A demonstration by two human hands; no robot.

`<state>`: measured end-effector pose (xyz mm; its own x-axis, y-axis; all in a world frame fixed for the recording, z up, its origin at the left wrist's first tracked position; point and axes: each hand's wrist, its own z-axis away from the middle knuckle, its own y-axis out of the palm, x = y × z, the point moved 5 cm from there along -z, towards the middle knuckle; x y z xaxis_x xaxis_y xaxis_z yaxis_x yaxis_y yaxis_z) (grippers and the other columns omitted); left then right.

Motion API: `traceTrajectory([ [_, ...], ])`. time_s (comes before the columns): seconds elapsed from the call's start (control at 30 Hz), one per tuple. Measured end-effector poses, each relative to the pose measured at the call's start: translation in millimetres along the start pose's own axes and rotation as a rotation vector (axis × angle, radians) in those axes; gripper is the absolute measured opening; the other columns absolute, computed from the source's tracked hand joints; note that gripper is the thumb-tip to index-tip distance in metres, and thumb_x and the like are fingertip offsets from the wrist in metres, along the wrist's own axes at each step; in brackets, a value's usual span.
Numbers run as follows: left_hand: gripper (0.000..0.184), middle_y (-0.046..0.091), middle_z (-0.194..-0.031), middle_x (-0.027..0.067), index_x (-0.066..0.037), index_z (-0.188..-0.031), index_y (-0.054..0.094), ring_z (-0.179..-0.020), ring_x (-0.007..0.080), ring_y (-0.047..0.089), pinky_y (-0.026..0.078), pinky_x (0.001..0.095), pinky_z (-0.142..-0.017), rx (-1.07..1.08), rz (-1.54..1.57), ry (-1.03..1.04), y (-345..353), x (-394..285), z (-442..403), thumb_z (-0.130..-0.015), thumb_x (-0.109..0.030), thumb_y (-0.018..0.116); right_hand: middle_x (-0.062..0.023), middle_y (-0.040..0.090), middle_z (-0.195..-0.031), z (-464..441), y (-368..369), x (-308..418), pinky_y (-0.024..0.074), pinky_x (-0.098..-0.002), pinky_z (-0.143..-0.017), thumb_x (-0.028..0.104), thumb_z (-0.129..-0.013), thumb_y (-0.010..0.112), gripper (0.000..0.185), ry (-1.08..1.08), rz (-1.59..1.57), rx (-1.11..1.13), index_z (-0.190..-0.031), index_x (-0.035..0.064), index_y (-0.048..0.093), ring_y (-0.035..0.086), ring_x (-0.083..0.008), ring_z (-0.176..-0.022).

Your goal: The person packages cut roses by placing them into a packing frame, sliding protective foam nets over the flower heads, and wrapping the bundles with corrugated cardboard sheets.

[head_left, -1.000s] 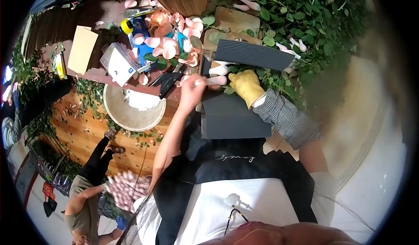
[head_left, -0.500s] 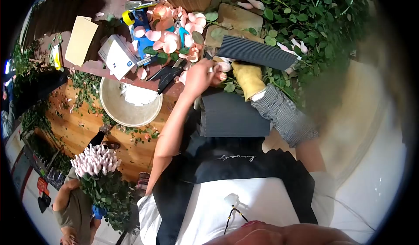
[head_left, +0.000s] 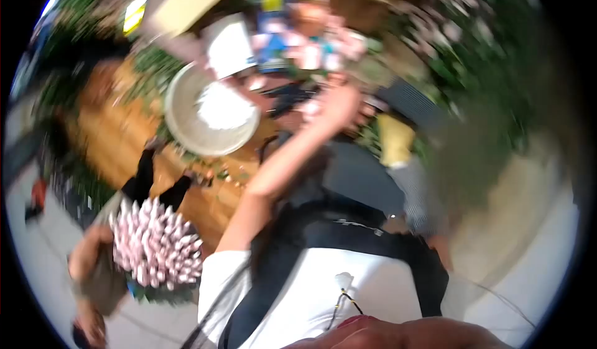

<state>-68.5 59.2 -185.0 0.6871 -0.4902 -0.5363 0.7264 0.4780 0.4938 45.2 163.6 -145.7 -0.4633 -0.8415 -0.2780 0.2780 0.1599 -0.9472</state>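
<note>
My bare left hand [head_left: 341, 103] is over the front of the worktable, close to black-handled scissors [head_left: 289, 97] and loose pink petals [head_left: 308, 53]. Motion smears its fingers, so their pose is unclear. On my right hand is a yellow glove [head_left: 395, 140], below a dark corrugated sheet [head_left: 410, 103]. Its fingertips are hidden or blurred, and I cannot make out what they hold. Pink rose buds and green leaves lie around both hands. Another dark sheet [head_left: 354, 175] lies nearer my body.
Left of the table stands a pale round bin [head_left: 180, 125] with white material inside. A white box [head_left: 229, 47] and a cardboard piece [head_left: 189, 4] lie on the table. Leafy rose stems [head_left: 472, 69] spread at right. At lower left, another person holds a large rose bunch [head_left: 155, 243].
The view has swung and blurred, shifting the table and bin rightward. My left hand has moved off the spot beside the glove, toward the scissors and petals. The other person's bunch now tilts toward me.
</note>
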Motion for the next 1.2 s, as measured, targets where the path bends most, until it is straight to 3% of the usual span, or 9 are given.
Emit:
traceTrajectory([
  [0.1, 0.021, 0.072, -0.082, 0.0128, -0.005, -0.093, 0.07, -0.074, 0.0299, 0.073, 0.058, 0.0459, -0.063, -0.258, -1.289, 0.447, 15.6, -33.3, 3.7, -0.083, -0.023, 0.069, -0.0111, 0.071, -0.084, -0.3, -1.3, 18.4, 0.0549, -0.0472, -0.064, 0.028, -0.088, 0.062, 0.021, -0.029, -0.188, -0.091, -0.094, 0.0122, 0.073, 0.07, -0.0328, -0.074],
  [0.27, 0.016, 0.069, -0.081, 0.0132, -0.009, -0.09, 0.07, -0.076, 0.0344, 0.07, 0.056, 0.0461, -0.068, -0.676, -0.868, 0.836, -18.8, -24.4, 9.8, -0.078, -0.019, 0.067, -0.0111, 0.072, -0.086, -2.1, 19.8, 27.3, 0.0549, -0.0478, -0.067, 0.029, -0.088, 0.061, 0.022, -0.054, -0.288, -0.149, -0.096, 0.0123, 0.073, 0.07, -0.033, -0.076],
  [0.4, 0.027, 0.069, -0.085, 0.0158, -0.007, -0.094, 0.073, -0.08, 0.036, 0.067, 0.055, 0.0435, -0.074, -0.777, -0.636, 0.611, -83.6, -60.4, 117.0, -0.077, -0.027, 0.071, -0.0111, 0.072, -0.088, -1.3, 19.6, 16.7, 0.0549, -0.0482, -0.069, 0.03, -0.089, 0.061, 0.023, 0.018, -0.308, -0.127, -0.098, 0.0125, 0.073, 0.07, -0.0331, -0.078],
  [0.5, 0.022, 0.067, -0.095, 0.0129, 0.0, -0.098, 0.068, -0.095, 0.0275, 0.067, 0.052, 0.0377, -0.082, -0.5, -0.647, 0.948, -110.2, -47.6, 118.4, -0.085, -0.017, 0.068, -0.0111, 0.072, -0.089, -19.6, 11.1, 27.8, 0.055, -0.0485, -0.07, 0.03, -0.089, 0.061, 0.024, 0.07, -0.275, -0.069, -0.099, 0.0126, 0.073, 0.07, -0.0332, -0.079],
  [0.57, 0.025, 0.065, -0.086, 0.0133, 0.003, -0.094, 0.064, -0.089, 0.0236, 0.067, 0.051, 0.0361, -0.079, -0.25, -0.419, 0.307, -123.2, -27.3, 89.8, -0.093, -0.021, 0.066, -0.0111, 0.072, -0.09, -30.5, 11.2, 31.5, 0.055, -0.0488, -0.071, 0.031, -0.089, 0.061, 0.024, 0.073, -0.274, -0.074, -0.1, 0.0127, 0.073, 0.07, -0.0333, -0.08],
  [0.77, 0.04, 0.071, -0.075, 0.0167, 0.0, -0.104, 0.07, -0.074, 0.0277, 0.071, 0.054, 0.042, -0.07, -0.371, -1.101, 0.661, 7.8, -37.3, 23.9, -0.093, -0.039, 0.068, -0.0144, 0.071, -0.11, 14.8, -15.5, -26.3, 0.054, -0.0457, -0.085, 0.027, -0.09, 0.055, 0.029, 0.008, -0.447, 0.01, -0.106, 0.0086, 0.072, 0.068, -0.0341, -0.1],
  [0.9, 0.031, 0.071, -0.066, 0.0104, -0.004, -0.098, 0.073, -0.063, 0.0239, 0.071, 0.057, 0.0401, -0.068, -0.278, -0.689, 0.226, 21.5, -41.3, 36.3, -0.095, -0.033, 0.062, -0.0124, 0.073, -0.093, 14.5, 48.2, -36.9, 0.0543, -0.0491, -0.067, 0.028, -0.085, 0.065, 0.02, 0.082, -0.444, -0.083, -0.095, 0.0132, 0.075, 0.069, -0.0336, -0.079],
  [1.03, 0.026, 0.068, -0.08, 0.0223, -0.005, -0.096, 0.072, -0.075, 0.0389, 0.069, 0.054, 0.0448, -0.069, -0.795, -0.717, 0.746, -14.9, -32.9, 92.8, -0.087, -0.028, 0.066, -0.0129, 0.073, -0.1, 12.5, 86.7, -30.9, 0.0551, -0.0472, -0.074, 0.026, -0.088, 0.068, 0.02, 0.084, -0.522, -0.063, -0.101, 0.0132, 0.075, 0.069, -0.033, -0.085],
  [1.2, 0.034, 0.071, -0.08, 0.0177, 0.002, -0.098, 0.072, -0.076, 0.0265, 0.069, 0.053, 0.0379, -0.075, -1.033, -0.644, 0.294, -115.4, 33.4, 213.5, -0.083, -0.028, 0.068, -0.0137, 0.072, -0.11, 11.6, 12.1, -40.1, 0.0544, -0.0459, -0.084, 0.03, -0.091, 0.067, 0.025, -0.001, -0.5, -0.284, -0.11, 0.0156, 0.075, 0.069, -0.0343, -0.092],
])
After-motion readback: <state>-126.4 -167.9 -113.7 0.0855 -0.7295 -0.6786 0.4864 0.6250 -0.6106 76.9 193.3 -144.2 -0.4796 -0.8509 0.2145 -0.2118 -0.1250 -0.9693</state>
